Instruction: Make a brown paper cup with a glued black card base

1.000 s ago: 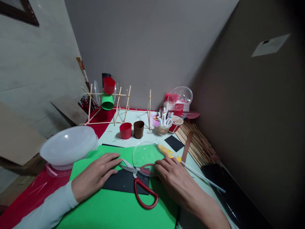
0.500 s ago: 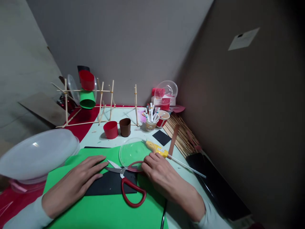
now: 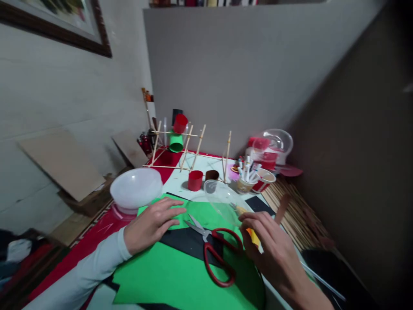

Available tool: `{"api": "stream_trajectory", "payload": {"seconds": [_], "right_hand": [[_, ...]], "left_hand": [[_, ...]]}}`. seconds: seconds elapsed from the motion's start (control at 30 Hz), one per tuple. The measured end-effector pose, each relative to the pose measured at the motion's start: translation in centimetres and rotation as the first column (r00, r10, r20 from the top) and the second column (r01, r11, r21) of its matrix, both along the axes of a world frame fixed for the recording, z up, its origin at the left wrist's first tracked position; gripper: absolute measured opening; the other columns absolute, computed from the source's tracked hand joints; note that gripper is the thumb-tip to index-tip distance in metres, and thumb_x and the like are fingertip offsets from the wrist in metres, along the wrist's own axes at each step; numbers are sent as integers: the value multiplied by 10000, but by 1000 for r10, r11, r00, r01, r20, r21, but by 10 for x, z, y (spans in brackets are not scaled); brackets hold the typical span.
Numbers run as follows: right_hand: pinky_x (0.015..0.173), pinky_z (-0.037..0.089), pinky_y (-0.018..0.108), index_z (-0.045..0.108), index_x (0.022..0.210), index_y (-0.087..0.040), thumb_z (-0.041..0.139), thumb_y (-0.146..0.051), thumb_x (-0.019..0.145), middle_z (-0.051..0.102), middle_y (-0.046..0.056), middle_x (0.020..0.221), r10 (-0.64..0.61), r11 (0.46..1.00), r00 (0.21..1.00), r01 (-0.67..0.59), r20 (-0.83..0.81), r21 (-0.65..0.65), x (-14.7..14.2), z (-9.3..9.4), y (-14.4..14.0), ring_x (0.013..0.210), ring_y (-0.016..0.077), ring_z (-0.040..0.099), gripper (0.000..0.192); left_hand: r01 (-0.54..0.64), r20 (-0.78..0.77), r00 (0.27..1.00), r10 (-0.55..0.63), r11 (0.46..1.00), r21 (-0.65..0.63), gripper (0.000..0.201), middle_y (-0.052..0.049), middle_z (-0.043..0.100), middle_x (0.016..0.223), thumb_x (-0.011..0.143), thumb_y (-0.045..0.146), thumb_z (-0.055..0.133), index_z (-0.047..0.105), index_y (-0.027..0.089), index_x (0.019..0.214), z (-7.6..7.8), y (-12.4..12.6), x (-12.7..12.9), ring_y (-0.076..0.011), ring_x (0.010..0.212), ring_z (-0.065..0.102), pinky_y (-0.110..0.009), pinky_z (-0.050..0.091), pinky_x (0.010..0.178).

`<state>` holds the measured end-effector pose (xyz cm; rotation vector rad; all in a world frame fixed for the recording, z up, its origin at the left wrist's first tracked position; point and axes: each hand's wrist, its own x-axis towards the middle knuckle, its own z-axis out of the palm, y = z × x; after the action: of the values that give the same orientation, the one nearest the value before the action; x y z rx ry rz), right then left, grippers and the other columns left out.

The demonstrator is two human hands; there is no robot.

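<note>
And I've got a framed picture (image 3: 69,19) up high on the left wall (image 3: 58,90), a pale board (image 3: 64,161) below, markers (image 3: 248,171) bunched in a cup (image 3: 245,187)!

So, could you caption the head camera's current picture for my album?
Right hand holding a tilted clear lid near open red scissors; left hand over a green sheet.

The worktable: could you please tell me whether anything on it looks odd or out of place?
The red-handled scissors lie open, partly over the black sheet, with their parted blades pointing toward the left hand, which looks a little careless.
</note>
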<state>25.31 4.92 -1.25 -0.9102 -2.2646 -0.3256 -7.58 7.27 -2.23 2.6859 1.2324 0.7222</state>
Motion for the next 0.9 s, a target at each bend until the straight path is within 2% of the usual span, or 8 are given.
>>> {"api": "stream_trajectory", "payload": {"seconds": [0.1,0.17,0.23,0.3,0.4,0.57,0.77,0.9], "right_hand": [[748,472,324,550,1010,-186,517,-52,986,670,90,980,58,998,998,-59,29,19,-27,21,6,858,201,576,140],[695,456,340,573,970,-170,463,-45,994,672,99,934,93,993,989,-101,114,65,-58,37,14,806,209,550,169],[673,446,354,595,916,-168,423,-50,998,648,95,879,131,987,970,-146,204,60,-95,48,27,780,221,522,224],[688,452,365,604,903,-162,385,-30,994,644,100,890,163,982,947,-184,275,50,-134,54,44,804,234,520,271],[720,476,367,608,994,-139,395,-52,1007,648,117,963,203,975,916,-221,345,13,-187,50,70,898,254,538,231],[770,522,354,609,1086,-115,522,-75,975,655,90,1030,237,970,870,-240,432,-48,-239,32,92,974,234,592,146],[806,547,356,631,1108,-140,567,-170,1007,658,49,1072,253,967,848,-237,466,-94,-250,19,90,986,206,638,124],[836,517,356,600,1106,-129,497,-102,1007,662,82,1062,266,963,867,-216,421,-163,-235,22,86,1023,226,594,146]], "left_hand": [[-211,123,972,200,974,86,351,-53,711,1326,1023,349,510,645,276,1339,17,-16,-24,-231,1251,639,-389,527,1086],[-402,216,903,371,907,123,478,-93,624,1442,1007,414,532,518,268,1462,21,-24,-50,-301,1343,566,-515,430,1172],[-566,257,808,529,819,95,686,-144,483,1569,978,500,553,334,246,1576,17,-25,-80,-372,1429,473,-590,351,1206],[-646,213,745,632,763,-2,939,-217,360,1638,918,563,620,142,188,1634,8,-22,-109,-438,1481,390,-630,322,1206],[-616,120,766,631,775,-139,1118,-270,249,1676,852,575,696,35,131,1637,-13,-13,-139,-435,1509,340,-607,321,1208],[-545,99,809,580,802,-244,1215,-244,296,1658,766,405,791,-26,183,1638,-45,-3,-154,-374,1491,380,-549,372,1188],[-520,162,797,582,798,-306,1210,-252,525,1517,815,377,741,-150,214,1618,-59,5,-158,-355,1379,539,-576,440,1127],[-496,196,801,565,811,-311,1203,-255,539,1501,847,430,723,-180,201,1608,-66,12,-165,-312,1366,557,-513,461,1127]]}}
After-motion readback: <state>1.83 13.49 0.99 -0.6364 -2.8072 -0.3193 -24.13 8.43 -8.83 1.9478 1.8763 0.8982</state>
